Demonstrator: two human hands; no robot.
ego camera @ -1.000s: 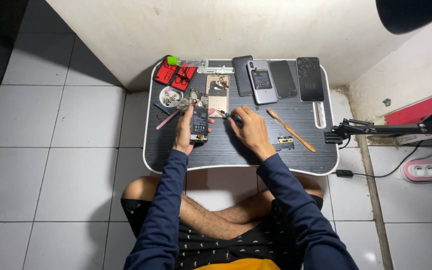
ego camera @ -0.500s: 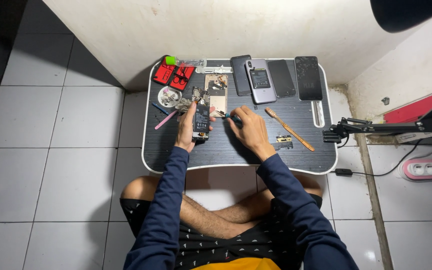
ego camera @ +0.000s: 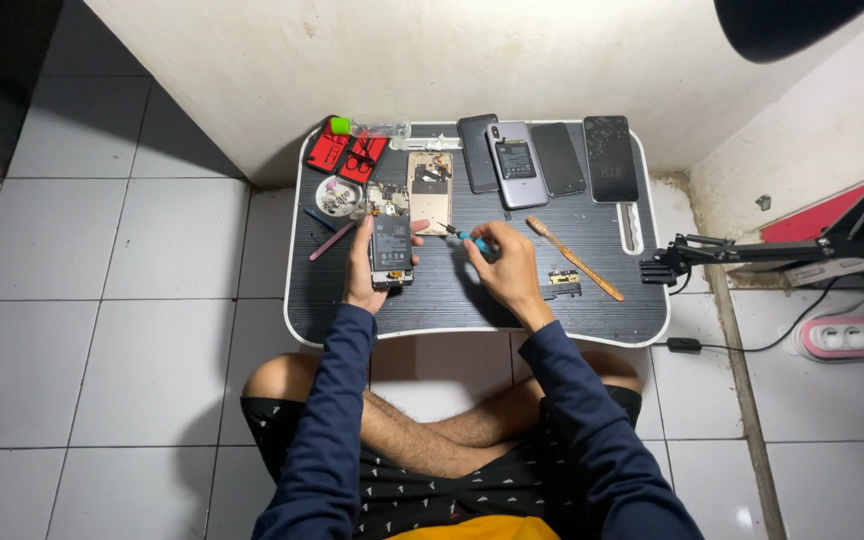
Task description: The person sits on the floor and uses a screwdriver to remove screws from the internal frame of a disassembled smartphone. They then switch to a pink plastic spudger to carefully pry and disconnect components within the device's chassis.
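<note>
My left hand point(ego camera: 364, 272) grips the opened phone point(ego camera: 391, 250) at the lap desk point(ego camera: 472, 300) centre-left; my right hand point(ego camera: 508, 272) pinches a blue-handled screwdriver point(ego camera: 472, 239), I think. A slipped tip could gouge the board, and loose screws could roll off toward the small dish point(ego camera: 337, 197).

Bare tray point(ego camera: 452, 300) strip by hands; phones point(ego camera: 552, 160) crowding far edge.
</note>
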